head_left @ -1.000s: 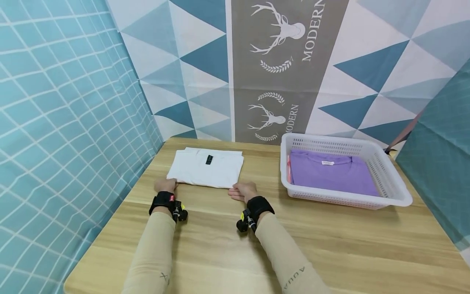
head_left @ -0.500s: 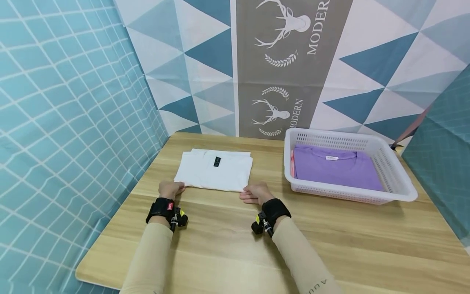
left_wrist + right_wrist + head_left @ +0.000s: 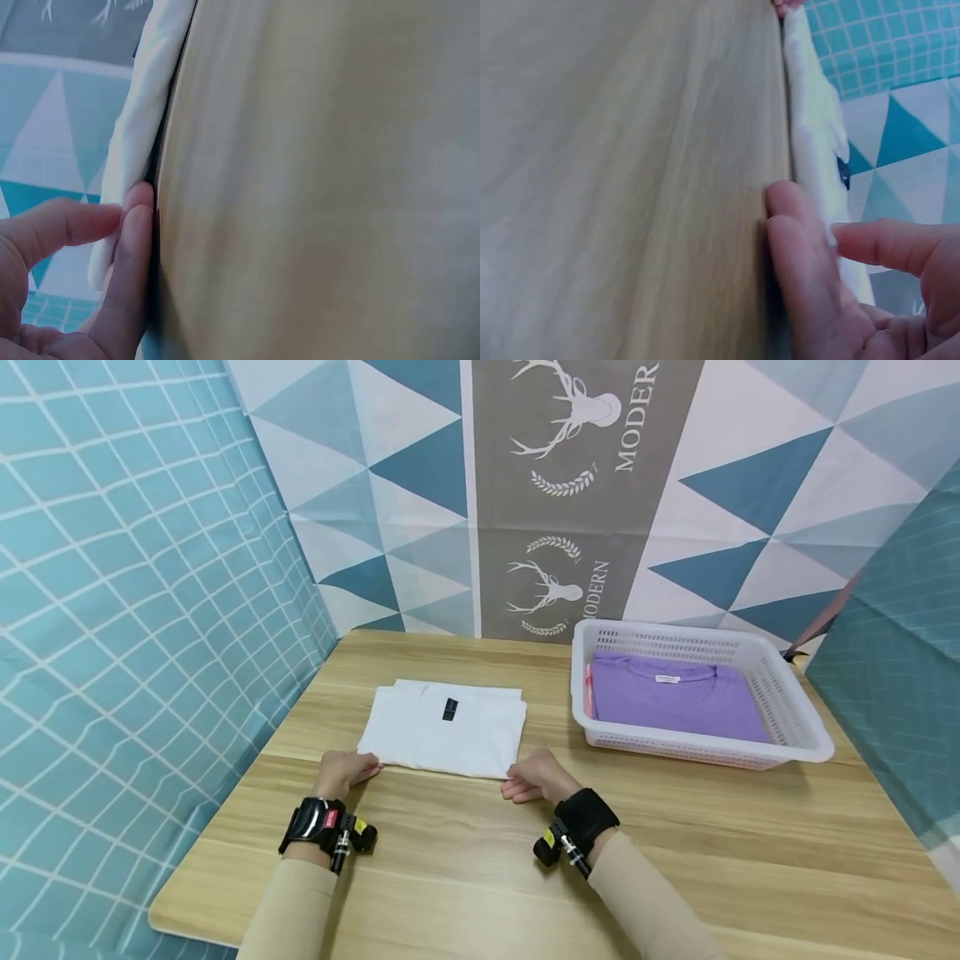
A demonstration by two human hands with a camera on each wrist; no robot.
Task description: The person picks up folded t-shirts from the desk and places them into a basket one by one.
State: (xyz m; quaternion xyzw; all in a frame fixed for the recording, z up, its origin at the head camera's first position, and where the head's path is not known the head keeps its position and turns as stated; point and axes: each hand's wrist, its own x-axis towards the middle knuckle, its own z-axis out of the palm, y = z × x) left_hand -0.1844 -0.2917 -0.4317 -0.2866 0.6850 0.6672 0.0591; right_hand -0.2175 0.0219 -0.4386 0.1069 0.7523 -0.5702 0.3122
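Note:
A folded white T-shirt (image 3: 442, 735) with a dark neck label (image 3: 450, 709) lies flat on the wooden table, its collar side facing up. My left hand (image 3: 345, 771) pinches its near left corner. In the left wrist view the thumb (image 3: 82, 223) presses on top of the cloth with the fingers underneath. My right hand (image 3: 542, 776) grips the near right corner the same way. Its fingers (image 3: 802, 262) are tucked under the cloth edge in the right wrist view, close along the tabletop.
To the right stands a white perforated plastic basket (image 3: 675, 742). Inside lie a folded purple T-shirt (image 3: 675, 697) and a strip of pinkish-red cloth (image 3: 588, 690) at its left. Patterned fabric hangs behind and beside the wooden table (image 3: 450, 877).
Both hands have drawn the white T-shirt towards me and to the right, nearer the basket, keeping hold of its two near corners. The head view has shifted slightly.

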